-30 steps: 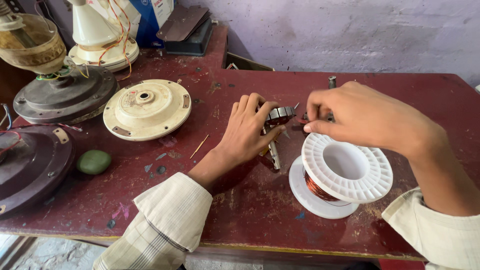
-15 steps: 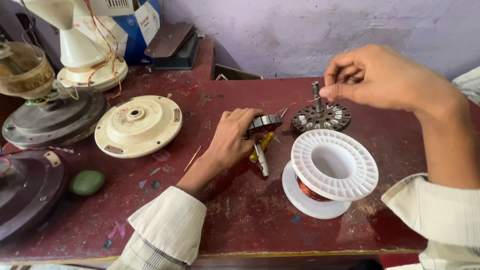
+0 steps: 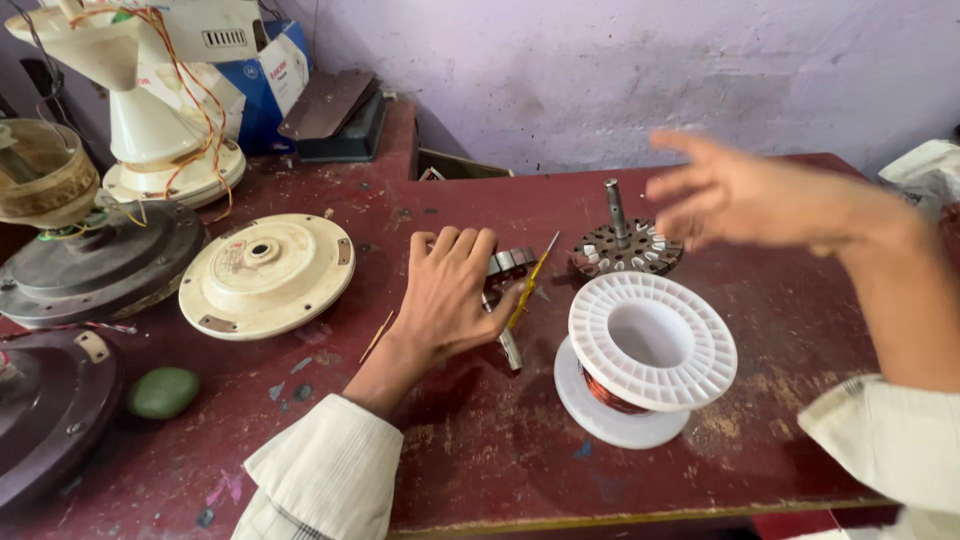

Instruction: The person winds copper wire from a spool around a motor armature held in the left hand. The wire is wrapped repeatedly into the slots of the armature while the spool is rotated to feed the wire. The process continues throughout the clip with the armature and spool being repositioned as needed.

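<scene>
Dark red table (image 3: 480, 460), white spool (image 3: 650, 340) with copper wire (image 3: 605, 392), cream round cover (image 3: 265, 272), green oval (image 3: 163, 392), lilac wall (image 3: 600, 70)

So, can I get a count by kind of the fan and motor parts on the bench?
Round fan motor covers: 3, cream, grey, dark maroon
Toothed metal cores: 2, shafted, under left hand
Wire spools: 1
Total: 6

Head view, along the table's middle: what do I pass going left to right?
Grey fan housing → cream fan cover → left hand → yellow-handled screwdriver → white spool of copper wire → right hand, raised off the table.
</scene>
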